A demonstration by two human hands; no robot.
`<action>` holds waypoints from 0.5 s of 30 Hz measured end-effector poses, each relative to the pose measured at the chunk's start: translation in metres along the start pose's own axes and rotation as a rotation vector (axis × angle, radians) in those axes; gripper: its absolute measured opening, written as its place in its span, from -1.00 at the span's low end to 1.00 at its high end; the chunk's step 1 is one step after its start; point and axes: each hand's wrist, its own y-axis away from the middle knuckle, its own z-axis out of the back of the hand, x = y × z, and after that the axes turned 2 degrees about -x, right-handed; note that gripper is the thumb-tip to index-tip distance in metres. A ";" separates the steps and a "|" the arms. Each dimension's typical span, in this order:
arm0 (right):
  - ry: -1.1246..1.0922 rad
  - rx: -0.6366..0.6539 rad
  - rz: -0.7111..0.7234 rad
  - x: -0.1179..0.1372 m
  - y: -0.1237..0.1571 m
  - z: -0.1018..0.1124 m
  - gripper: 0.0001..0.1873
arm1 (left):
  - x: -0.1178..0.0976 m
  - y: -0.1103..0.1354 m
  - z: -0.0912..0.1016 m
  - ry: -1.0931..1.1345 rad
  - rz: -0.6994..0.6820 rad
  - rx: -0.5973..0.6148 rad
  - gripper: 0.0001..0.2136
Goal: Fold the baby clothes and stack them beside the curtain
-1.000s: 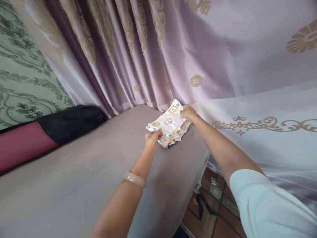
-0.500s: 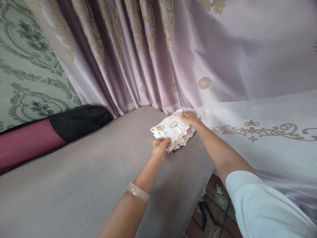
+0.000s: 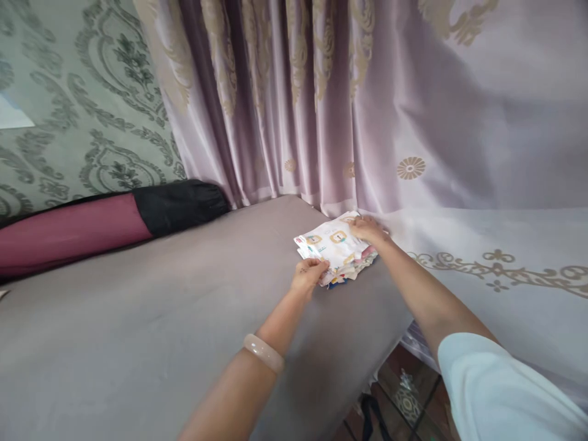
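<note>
A white folded cloth [image 3: 331, 237] with yellow and green printed figures lies on top of a stack of folded fabric pieces [image 3: 356, 269] near the far corner of the bed. My left hand [image 3: 310, 273] pinches the cloth's near edge between thumb and fingers; a pale bangle [image 3: 263, 353] circles that forearm. At the far right end, my right hand [image 3: 369, 230] has its fingers bent onto the same cloth, closed at its edge. Lower pieces show pink, cream and blue edges. The right fingertips are small and partly blurred.
The stack rests on a bed with a plain grey-brown sheet [image 3: 151, 331]. A long maroon and black padded roll [image 3: 96, 226] lies along the papered wall. Mauve curtains [image 3: 337, 122] hang behind and at the right. Past the bed's right edge is dark floor [image 3: 395, 398] with a black strap-like thing.
The view has turned slightly left, so everything sits farther right. My right hand, flatter on the cloth before, now has its fingers bent at it. My left hand keeps its pinch.
</note>
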 end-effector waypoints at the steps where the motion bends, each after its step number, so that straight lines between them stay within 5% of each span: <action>1: -0.002 -0.018 0.017 0.008 0.005 -0.001 -0.33 | 0.001 0.002 0.005 -0.001 0.000 0.021 -0.82; 6: -0.043 -0.122 0.048 0.036 0.034 -0.026 -0.31 | 0.010 0.021 0.067 -0.074 0.014 -0.014 -0.77; 11: -0.099 -0.274 0.080 0.033 0.042 -0.044 -0.35 | 0.020 0.068 0.185 -0.247 -0.055 -0.273 -0.70; 15: -0.172 -0.210 0.067 0.038 0.048 -0.038 -0.38 | 0.038 0.119 0.282 -0.364 -0.094 -0.514 -0.58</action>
